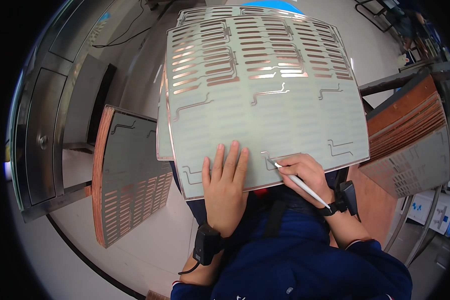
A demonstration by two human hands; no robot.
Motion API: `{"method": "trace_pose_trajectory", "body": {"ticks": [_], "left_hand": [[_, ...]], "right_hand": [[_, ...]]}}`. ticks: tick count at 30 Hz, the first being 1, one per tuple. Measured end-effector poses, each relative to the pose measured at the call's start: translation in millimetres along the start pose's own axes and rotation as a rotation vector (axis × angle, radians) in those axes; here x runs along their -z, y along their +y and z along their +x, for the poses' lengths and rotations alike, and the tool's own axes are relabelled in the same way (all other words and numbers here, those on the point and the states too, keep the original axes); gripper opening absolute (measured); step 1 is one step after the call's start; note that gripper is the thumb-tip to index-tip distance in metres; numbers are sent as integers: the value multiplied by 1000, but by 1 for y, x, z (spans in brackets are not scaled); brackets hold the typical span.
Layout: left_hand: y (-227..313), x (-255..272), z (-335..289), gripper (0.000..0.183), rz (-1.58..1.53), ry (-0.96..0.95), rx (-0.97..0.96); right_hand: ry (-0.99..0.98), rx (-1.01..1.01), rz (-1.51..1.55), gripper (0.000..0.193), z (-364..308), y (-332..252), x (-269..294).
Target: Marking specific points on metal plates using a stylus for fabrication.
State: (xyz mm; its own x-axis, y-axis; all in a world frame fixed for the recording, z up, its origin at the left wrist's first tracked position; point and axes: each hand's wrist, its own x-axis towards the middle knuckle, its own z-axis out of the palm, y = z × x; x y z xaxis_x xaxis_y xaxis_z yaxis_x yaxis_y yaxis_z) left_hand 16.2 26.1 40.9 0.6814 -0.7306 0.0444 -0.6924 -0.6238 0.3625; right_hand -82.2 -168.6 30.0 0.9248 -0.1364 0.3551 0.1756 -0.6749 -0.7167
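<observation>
Two hands: both rest on the near part of one large pale-green sheet [265, 100] patterned with copper strips, seen from the head view.
Sheet position: it lies across the person's lap, tilted up toward the far side, on top of at least one more sheet whose edge shows at its left and far sides.
Left hand [226, 187]: flat on the sheet, palm down, fingers straight and close together, gripping nothing; the fingertips point far, the wrist hangs over the near edge.
Right hand [305, 172]: closed around a thin white pen-like tool [300, 184], its tip touching the sheet just beside a copper trace near the near edge.
Wrists: each carries a black strapped device.
Sheet edges: the near edge runs under both hands; the left near corner overhangs the lap; the right edge ends just short of the right-hand stack.
Left side: a stack of copper-edged sheets [130, 175] stands near the left knee, with bare pale floor [145, 250] between it and the lap.
Right side: a second leaning stack of similar sheets [410, 145] sits close to the right forearm, leaving little room there.
Far left: a steel cabinet [45, 135], well apart from the hands.
</observation>
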Motion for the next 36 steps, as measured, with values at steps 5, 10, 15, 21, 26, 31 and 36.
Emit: {"method": "trace_pose_trajectory", "body": {"ticks": [5, 10, 15, 21, 26, 31, 36], "left_hand": [[-1, 2, 1, 76, -13, -1, -5], [0, 3, 1, 76, -58, -6, 1], [5, 0, 1, 76, -71, -20, 6], [26, -10, 3, 71, -153, -72, -167], [33, -15, 12, 66, -148, -75, -194], [32, -14, 14, 67, -115, -74, -201], [34, -12, 17, 67, -90, -78, -211]], "right_hand": [[-28, 3, 11, 18, 0, -1, 5], [56, -151, 126, 15, -6, -1, 12], [115, -211, 20, 14, -17, 10, 25], [76, -107, -16, 17, -13, 11, 27], [62, -62, -18, 19, -13, 14, 28], [39, -76, 7, 20, -10, 13, 30], [38, -57, 3, 20, -11, 16, 29]]}}
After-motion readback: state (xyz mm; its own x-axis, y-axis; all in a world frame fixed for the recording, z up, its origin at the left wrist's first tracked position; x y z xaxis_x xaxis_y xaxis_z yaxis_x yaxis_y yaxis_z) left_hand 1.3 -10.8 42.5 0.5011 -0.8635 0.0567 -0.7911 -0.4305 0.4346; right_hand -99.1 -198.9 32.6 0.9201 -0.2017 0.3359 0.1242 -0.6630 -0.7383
